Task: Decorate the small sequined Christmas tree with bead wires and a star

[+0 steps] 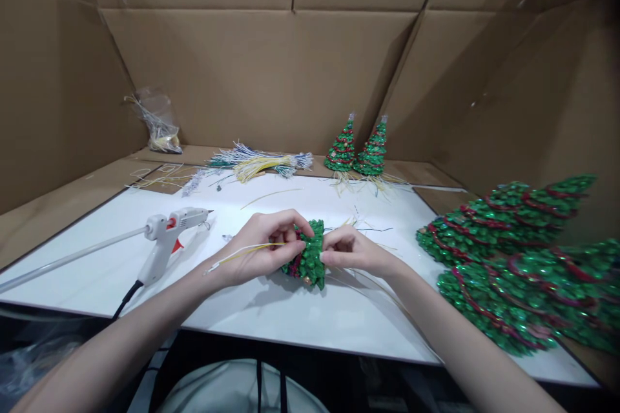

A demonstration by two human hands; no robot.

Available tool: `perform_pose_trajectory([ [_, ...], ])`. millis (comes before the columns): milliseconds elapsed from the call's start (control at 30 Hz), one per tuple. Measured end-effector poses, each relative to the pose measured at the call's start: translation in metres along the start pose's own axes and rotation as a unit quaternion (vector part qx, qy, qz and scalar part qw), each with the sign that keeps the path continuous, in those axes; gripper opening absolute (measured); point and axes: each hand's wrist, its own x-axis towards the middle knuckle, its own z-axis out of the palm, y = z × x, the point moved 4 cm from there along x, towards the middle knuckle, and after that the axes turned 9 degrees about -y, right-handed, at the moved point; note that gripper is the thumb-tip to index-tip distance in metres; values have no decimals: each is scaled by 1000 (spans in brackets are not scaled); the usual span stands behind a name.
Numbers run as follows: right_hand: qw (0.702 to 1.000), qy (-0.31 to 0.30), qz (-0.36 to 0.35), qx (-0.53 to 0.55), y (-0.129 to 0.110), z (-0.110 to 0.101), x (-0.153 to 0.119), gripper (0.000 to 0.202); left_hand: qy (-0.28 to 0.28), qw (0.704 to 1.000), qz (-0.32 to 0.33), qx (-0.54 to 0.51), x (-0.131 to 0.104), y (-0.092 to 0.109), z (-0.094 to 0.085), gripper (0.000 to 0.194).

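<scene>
The green tree [312, 259] sits between left hand [267, 242] and right hand [352, 250].

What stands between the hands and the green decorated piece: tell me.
Nothing visible: the left hand holds the green decorated piece, and the right hand is at its right edge. The glue gun lies off to the left, out of the way.

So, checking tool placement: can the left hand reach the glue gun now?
Probably yes, if it lets go: the left hand holds a green tree, but the glue gun sits uncovered beside that forearm.
</scene>
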Motion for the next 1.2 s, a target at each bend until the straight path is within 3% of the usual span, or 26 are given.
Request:
perform_pose_trajectory([
  [200,1000,-7,3,9,2,0,-1,36,1,1000,-19,-6,-14,-1,-9,17],
  [400,1000,-6,7,15,0,1,0,38,59,996,-21,63,-36,2,-26,17],
  [567,1000,1,4,8,-1,1,0,37,53,992,-18,109,-44,6,-31,20],
  [833,1000,-6,-4,17,0,1,-1,35,25,994,-19,102,-37,9,-28,15],
  [1200,1000,-9,13,15,-1,2,0,39,-19,996,-1,86,-12,13,-10,16],
])
